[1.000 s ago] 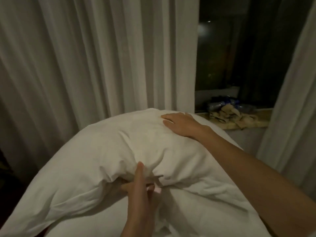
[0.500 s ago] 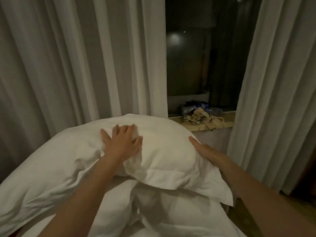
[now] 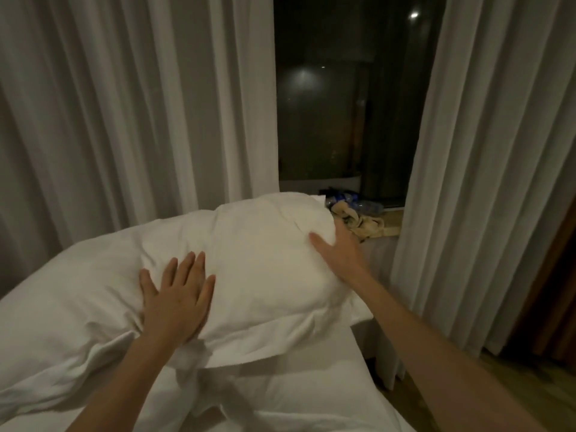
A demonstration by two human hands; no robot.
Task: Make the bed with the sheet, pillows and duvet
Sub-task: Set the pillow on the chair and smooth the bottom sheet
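Beyond, two curtains (image 3: 124, 120), dark window (image 3: 343, 104), cluttered sill (image 3: 391, 224); nearer, two pillows (image 3: 265, 260), left hand (image 3: 177, 297) and right hand (image 3: 341, 254) flat, fingers straight.

Beyond the right hand (image 3: 339, 254) the pillow (image 3: 265, 260) butts up near the window ledge (image 3: 391, 224), where crumpled cloth and bottles (image 3: 358, 213) block any reach past it. Left of the left hand (image 3: 177, 300) a second pillow (image 3: 68, 294) fills the way to the curtain (image 3: 124, 104). Below both hands the sheet (image 3: 296, 391) lies open, and floor (image 3: 511, 378) shows to the right.
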